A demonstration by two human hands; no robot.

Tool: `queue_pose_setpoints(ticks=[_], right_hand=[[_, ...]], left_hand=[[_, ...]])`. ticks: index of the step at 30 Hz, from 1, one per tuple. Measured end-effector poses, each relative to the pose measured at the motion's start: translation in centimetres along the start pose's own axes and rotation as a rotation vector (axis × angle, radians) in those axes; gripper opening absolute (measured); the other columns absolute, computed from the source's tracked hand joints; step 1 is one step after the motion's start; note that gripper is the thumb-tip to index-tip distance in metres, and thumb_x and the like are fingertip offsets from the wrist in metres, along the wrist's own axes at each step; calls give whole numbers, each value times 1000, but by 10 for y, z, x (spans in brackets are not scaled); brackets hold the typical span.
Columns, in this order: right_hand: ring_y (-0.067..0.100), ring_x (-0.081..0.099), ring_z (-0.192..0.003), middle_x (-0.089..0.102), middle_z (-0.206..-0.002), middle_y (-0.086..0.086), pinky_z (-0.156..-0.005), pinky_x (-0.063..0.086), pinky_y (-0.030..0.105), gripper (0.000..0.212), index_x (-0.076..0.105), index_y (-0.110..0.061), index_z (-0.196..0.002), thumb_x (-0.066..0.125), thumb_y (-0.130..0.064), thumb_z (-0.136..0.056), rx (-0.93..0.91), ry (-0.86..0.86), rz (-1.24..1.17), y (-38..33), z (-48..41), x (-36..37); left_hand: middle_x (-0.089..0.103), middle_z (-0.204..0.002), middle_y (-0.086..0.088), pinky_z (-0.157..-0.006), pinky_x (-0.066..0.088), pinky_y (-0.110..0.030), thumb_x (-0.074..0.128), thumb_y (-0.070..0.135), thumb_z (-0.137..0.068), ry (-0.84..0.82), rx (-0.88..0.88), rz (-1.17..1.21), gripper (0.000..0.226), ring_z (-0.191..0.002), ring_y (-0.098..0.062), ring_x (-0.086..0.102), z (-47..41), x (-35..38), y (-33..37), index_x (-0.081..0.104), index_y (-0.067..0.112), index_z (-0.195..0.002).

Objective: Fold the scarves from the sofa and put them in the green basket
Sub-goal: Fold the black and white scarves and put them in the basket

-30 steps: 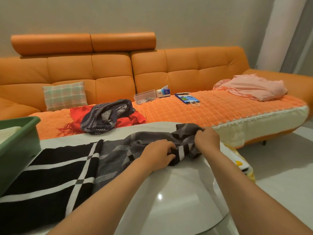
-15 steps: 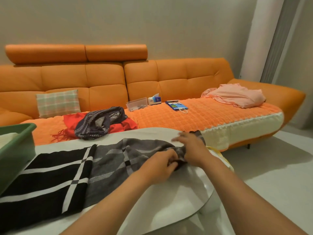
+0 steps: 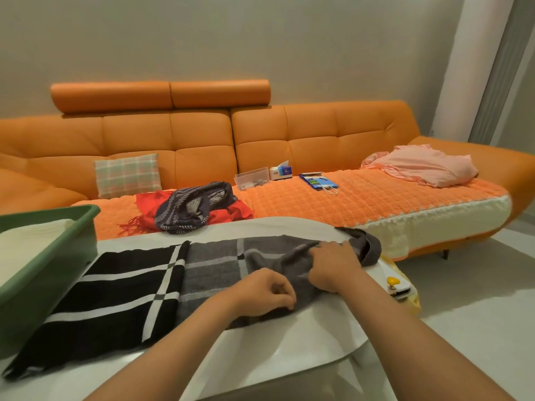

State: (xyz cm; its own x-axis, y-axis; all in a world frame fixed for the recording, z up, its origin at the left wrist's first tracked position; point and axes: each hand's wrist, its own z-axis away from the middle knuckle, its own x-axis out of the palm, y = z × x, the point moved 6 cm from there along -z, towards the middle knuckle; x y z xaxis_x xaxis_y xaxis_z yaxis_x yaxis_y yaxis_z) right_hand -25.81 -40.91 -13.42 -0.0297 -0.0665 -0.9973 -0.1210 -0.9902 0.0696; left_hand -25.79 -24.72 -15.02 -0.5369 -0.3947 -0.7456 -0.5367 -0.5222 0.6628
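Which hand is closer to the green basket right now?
Left. The left hand holds the scarf to the right of the green basket; the right hand grips the scarf farther right, near its bunched end.

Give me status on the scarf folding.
Left hand, right hand grip checked scarf on table. On sofa: striped scarf, red scarf. Nothing blocks green basket.

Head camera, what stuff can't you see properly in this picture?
Head view:
- Green basket: cut off by the left edge; only something cream shows inside.
- Red scarf: mostly covered by the striped scarf.
- Checked scarf: far end droops over the table edge, partly behind the right hand.
- Blue bag: print too small to read.
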Motion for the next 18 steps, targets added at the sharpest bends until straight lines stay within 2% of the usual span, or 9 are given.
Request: queue_pose_setpoints(ticks=[1, 3, 5, 6, 8, 10, 12, 15, 18], right_hand=[[28, 42, -134, 49, -145, 4, -114, 26, 49, 52, 50, -31, -140, 43, -37, -89, -55, 13, -105, -8, -2, -1], [26, 30, -145, 30, -161, 2, -118, 24, 49, 62, 35, -39, -150, 37, -39, -89, -143, -77, -279, -23, -6, 5], [27, 17, -151, 12, -167, 1, -120, 19, 53, 60, 19, -44, -155, 32, -49, -96, -115, -211, -318, -28, -7, 22], [28, 12, -152, 5, -167, 1, -120, 17, 57, 61, 12, -46, -156, 29, -57, -97, -77, -254, -274, -25, -7, 30], [32, 5, -153, -2, -168, 2, -117, 12, 66, 66, 4, -45, -157, 23, -66, -97, 16, -294, -145, -14, -9, 43], [36, 8, -152, 2, -167, 7, -115, 8, 70, 65, 4, -41, -158, 19, -61, -98, 100, -298, -77, -5, -13, 44], [40, 20, -147, 16, -164, 14, -115, 7, 69, 64, 14, -33, -158, 17, -53, -98, 134, -229, 8, -9, -18, 34], [39, 17, -147, 18, -162, 17, -116, 9, 64, 62, 23, -22, -156, 20, -46, -99, 63, -51, 24, -37, -23, 21], [28, 1, -154, 2, -167, 9, -122, 5, 54, 61, 14, -33, -159, 27, -51, -102, -166, -14, -146, -84, -22, 17]], left_hand=[[74, -88, 9, -75, 55, -20, 62, 23, -95, 37, -13, 66, 10, -80, -3, 69, 0, -3, -2, 71, 24, -93], [72, -89, 10, -78, 55, -28, 59, 17, -95, 275, -27, 71, 18, -84, -7, 68, 0, -22, -13, 67, 31, -88], [67, -104, 15, -88, 50, -33, 55, 20, -94, 518, -48, -236, 19, -101, -11, 61, 4, -43, -29, 65, 37, -95], [62, -121, 13, -97, 45, -36, 54, 29, -95, 514, -82, -424, 20, -116, -16, 54, 5, -44, -39, 63, 40, -110], [29, -158, 4, -118, 21, -46, 43, 57, -97, 231, -262, -585, 50, -146, -25, 22, 6, -30, -72, 36, 45, -145], [-7, -166, 4, -121, -4, -52, 29, 76, -90, 14, -345, -556, 72, -152, -26, -10, 11, -13, -92, 4, 51, -153], [-16, -164, 6, -119, -12, -54, 29, 84, -84, -27, -298, -539, 77, -150, -25, -20, 13, -8, -94, -1, 58, -150], [2, -166, 8, -121, -6, -54, 40, 75, -88, -7, -229, -404, 64, -152, -22, -7, 17, -18, -86, 22, 58, -147], [44, -150, 10, -118, 27, -45, 46, 42, -100, 288, -145, -238, 37, -141, -13, 36, 30, -47, -80, 52, 42, -137]])
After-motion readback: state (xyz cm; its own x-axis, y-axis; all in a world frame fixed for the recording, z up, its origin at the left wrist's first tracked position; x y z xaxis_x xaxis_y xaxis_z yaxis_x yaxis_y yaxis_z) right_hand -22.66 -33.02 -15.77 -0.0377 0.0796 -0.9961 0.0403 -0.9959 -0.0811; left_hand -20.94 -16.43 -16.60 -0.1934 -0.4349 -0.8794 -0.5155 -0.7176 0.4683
